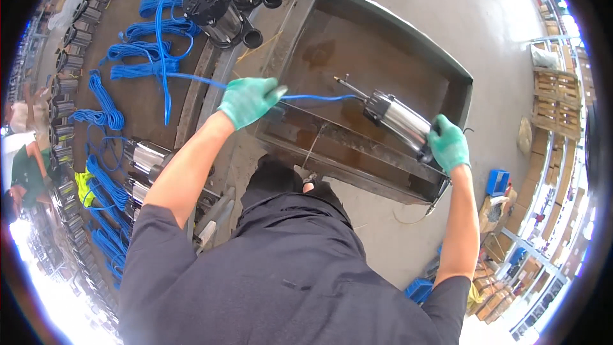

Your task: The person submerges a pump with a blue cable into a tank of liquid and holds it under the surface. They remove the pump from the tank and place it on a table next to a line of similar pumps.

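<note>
Both hands wear green gloves. My right hand [448,144] is closed round the lower end of a shiny steel cylindrical pump [403,122] with black end caps, tilted above a large metal water tank [461,83]. A thin rod-like fitting [350,86] sticks out from the pump's other end. From that end a blue cable [319,97] runs left to my left hand [251,101], whose fingers are closed on it. Beyond that hand the cable carries on left toward coiled bundles.
On the left bench lie several blue cable coils [153,48] and more steel pumps [145,156]. Black-topped pumps [214,9] stand at the tank's far left. A bar [357,129] crosses the tank. Shelving with boxes, wooden pallets [557,102] and a blue bin [498,182] line the right.
</note>
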{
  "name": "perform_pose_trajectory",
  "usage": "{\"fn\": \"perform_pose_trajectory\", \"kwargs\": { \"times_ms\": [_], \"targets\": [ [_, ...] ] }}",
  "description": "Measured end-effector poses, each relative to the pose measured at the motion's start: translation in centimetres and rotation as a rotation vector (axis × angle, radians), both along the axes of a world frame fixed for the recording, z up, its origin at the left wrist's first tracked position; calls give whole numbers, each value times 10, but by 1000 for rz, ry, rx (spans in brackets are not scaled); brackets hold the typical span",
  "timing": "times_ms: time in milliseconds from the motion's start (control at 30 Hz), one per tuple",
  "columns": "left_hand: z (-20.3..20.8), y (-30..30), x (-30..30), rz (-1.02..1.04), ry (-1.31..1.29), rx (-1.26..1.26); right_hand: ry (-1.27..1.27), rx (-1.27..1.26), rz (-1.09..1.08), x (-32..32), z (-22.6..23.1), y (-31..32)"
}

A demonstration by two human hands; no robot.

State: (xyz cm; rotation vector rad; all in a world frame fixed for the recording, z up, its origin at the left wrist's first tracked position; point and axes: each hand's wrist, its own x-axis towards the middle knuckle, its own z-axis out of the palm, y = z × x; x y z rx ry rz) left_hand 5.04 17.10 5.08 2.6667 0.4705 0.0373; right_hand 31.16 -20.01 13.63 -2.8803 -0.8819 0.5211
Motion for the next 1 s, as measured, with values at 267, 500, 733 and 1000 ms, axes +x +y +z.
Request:
{"fn": "perform_pose_trajectory", "kwargs": {
  "times_ms": [267,500,733,1000],
  "targets": [
    [-69,-15,58,-10,55,-75,21,-248,63,23,-101,58],
    [-67,-24,65,209,230,-100,-32,-76,14,27,-170,68],
    [-59,-28,73,180,409,-41,-40,14,-58,28,-211,72],
    [-56,-30,80,202,513,-50,-140,254,-49,6,-182,25]
  ]
}}
